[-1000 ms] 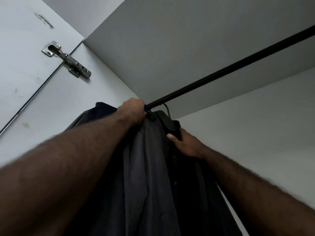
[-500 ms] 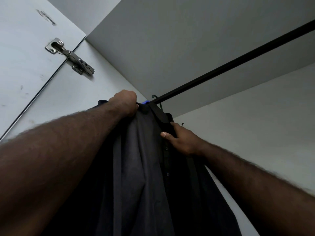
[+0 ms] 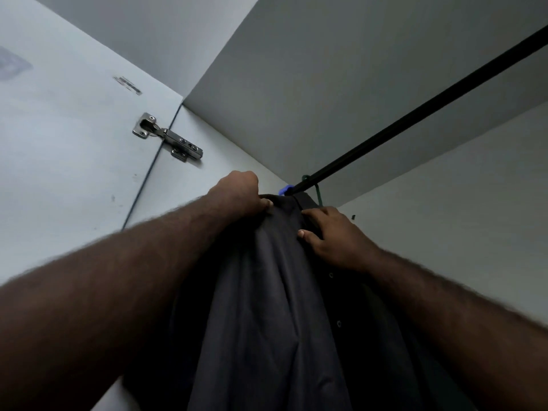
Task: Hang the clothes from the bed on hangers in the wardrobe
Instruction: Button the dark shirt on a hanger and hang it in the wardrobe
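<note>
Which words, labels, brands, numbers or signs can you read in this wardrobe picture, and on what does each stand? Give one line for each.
No text here can be read.
On the wardrobe door, a dark smudged mark: possibly print, too blurred to read.
On the same door, a pale patch: too faint to read.
On the metal hinge and the dark shirt: no lettering or label shows.

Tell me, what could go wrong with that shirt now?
1. The left hand and right hand both grip the shirt near its collar. A hard tug might pull it off its hanger, which is mostly hidden.
2. A green hook and a blue piece sit close together on the rod, so they might tangle, or one might get knocked off.
</note>
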